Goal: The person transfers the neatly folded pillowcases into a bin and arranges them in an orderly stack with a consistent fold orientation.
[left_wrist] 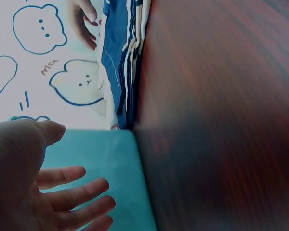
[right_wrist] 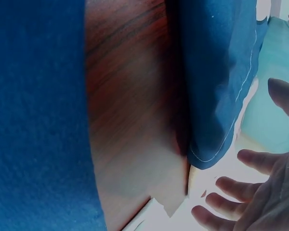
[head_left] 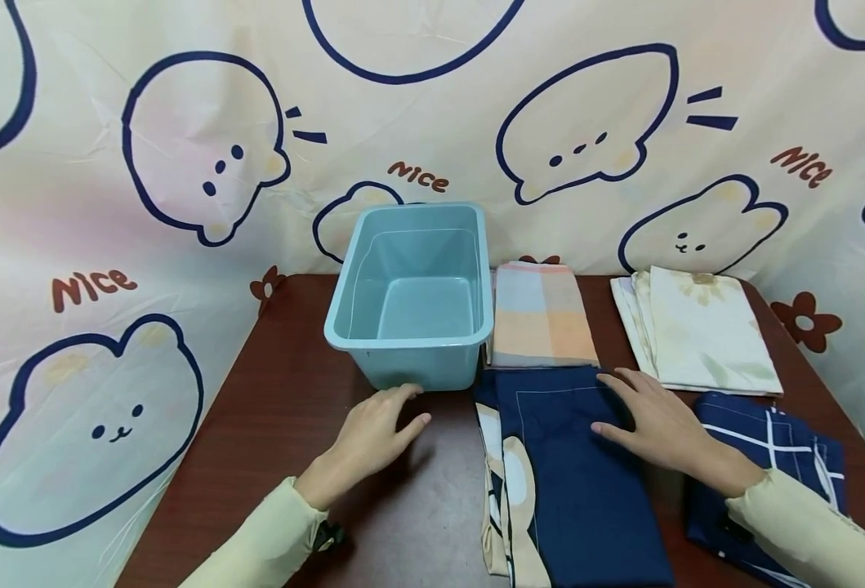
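A light blue plastic basin point(head_left: 413, 359) stands at the back of the table. Just in front of its near wall is my left hand point(head_left: 373, 433), fingers relaxed and holding nothing; the left wrist view has the basin point(left_wrist: 130, 192) beyond the fingertips. To the right lies a folded navy cloth point(head_left: 579, 482) with a cream pattern along its left edge. Over that cloth's right edge hovers my right hand point(head_left: 656, 420), its fingers spread and loosely bent, with nothing in them. The right wrist view shows the same hand point(right_wrist: 260, 192) apart from the navy cloth point(right_wrist: 216, 86).
A folded plaid cloth point(head_left: 546, 318) in orange and grey lies behind the navy one, beside the basin. At the back right is a folded white floral cloth point(head_left: 711, 335). Another navy cloth with white lines point(head_left: 763, 441) lies partly under the right forearm. A printed curtain point(head_left: 439, 122) hangs behind the table.
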Demonstrator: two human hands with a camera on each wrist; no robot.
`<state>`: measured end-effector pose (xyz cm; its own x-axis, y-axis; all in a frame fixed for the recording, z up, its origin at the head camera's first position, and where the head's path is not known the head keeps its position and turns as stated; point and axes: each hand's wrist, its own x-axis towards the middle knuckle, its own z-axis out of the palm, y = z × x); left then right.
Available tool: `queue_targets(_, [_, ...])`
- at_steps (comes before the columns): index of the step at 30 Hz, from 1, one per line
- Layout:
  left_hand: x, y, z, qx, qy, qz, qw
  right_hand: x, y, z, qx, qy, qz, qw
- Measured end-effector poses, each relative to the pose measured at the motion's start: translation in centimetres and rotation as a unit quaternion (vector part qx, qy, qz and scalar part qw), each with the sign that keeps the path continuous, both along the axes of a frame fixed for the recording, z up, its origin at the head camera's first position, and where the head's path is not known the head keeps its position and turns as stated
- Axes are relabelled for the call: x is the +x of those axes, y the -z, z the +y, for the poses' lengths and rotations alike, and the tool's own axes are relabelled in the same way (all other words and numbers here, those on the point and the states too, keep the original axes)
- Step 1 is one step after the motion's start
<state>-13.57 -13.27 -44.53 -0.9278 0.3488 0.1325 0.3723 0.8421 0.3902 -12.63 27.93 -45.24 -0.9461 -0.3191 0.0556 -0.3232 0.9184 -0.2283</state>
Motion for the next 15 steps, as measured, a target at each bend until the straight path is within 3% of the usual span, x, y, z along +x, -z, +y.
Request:
queue_targets(6, [0.0,0.1,1.6,0.031,0.024,-0.034,0.9987,0.2,-0.3,0.3,-0.024,0.006,-0.009,0.9997])
queue_targets(15, [0.4,1.0,3.0,0.084,0.049,-0.106,0.9896,0.2,0.0,1.3,-0.072,0.039,-0.076,0.9938])
